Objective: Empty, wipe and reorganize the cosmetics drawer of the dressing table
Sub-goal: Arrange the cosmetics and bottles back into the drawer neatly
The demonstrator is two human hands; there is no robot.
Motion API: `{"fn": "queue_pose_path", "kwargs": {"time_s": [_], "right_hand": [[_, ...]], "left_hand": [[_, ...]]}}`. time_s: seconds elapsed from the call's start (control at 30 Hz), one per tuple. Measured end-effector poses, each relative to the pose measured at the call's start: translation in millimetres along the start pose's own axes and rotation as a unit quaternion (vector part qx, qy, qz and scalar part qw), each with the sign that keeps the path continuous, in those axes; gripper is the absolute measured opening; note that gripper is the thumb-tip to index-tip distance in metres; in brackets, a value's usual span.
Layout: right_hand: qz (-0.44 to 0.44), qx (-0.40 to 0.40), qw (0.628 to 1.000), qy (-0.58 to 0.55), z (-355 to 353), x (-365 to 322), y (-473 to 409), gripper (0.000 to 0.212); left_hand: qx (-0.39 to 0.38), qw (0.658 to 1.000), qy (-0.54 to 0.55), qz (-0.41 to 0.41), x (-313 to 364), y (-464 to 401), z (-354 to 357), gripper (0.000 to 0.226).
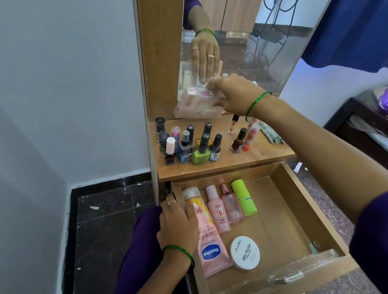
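Your right hand is up at the mirror, fingers curled over the top of a pale pink box that sits on the shelf against the glass. The box is blurred, so its print and lid can't be read, and your fingertips are hidden behind its top edge. The reflection doubles the hand and muddles where the box ends.

Your left hand lies on the left wall of the open drawer, thumb inside touching the Vaseline tube, fingers bent over the rim. Whether it truly clamps the wall or just rests there is hard to say.

In the drawer, side by side next to the tube: a pink bottle, a clear pink spray and a lime bottle. A white tub marked nail polish lies nearer the front, touching the tube. The drawer's front corner runs out of frame at the bottom.

On the shelf, nail polish bottles crowd the left, a dark red bottle and an orange tube stand right. Your right forearm cuts off a slim wand and a patterned strip behind it; what they are can't be told.
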State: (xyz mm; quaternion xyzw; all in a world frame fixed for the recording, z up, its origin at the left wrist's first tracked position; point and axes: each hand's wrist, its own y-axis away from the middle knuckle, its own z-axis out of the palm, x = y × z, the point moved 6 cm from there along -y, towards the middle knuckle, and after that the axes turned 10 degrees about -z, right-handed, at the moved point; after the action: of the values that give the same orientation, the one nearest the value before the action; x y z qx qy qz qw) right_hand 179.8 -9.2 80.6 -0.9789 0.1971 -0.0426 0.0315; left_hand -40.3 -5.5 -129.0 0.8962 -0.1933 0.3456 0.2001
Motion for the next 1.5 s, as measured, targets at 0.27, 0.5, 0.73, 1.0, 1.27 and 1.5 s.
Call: {"fn": "queue_pose_path", "kwargs": {"time_s": [0.27, 0.5, 0.73, 1.0, 1.27, 1.5], "right_hand": [[-0.024, 0.142, 0.989, -0.035, -56.4, 0.3, 52.8, 0.041], [-0.031, 0.207, 0.977, -0.038, -86.3, 0.5, 151.1, 0.032], [0.022, 0.11, 0.989, -0.098, -34.6, -2.6, 230.8, 0.028], [0.112, -0.037, 0.983, -0.139, 60.7, 8.0, 285.5, 0.029], [0.102, -0.094, 0.986, -0.092, 93.0, 6.2, 289.7, 0.033], [0.092, -0.11, 0.989, -0.046, 105.0, 3.7, 284.9, 0.03]], "left_hand": [[-0.004, 1.0, -0.01, -0.003, 0.7, 1.1, -0.6, 0.039], [-0.001, 1.0, -0.007, -0.008, 1.9, 3.0, -2.4, 0.034], [-0.007, 1.0, -0.011, -0.014, -2.2, -1.4, 2.0, 0.041], [-0.002, 1.0, -0.003, -0.014, -5.5, -4.4, 3.4, 0.041], [-0.001, 1.0, -0.005, -0.005, -6.2, -4.9, 4.2, 0.04], [-0.005, 1.0, 0.01, -0.001, -3.4, -3.1, 2.5, 0.036]]}}
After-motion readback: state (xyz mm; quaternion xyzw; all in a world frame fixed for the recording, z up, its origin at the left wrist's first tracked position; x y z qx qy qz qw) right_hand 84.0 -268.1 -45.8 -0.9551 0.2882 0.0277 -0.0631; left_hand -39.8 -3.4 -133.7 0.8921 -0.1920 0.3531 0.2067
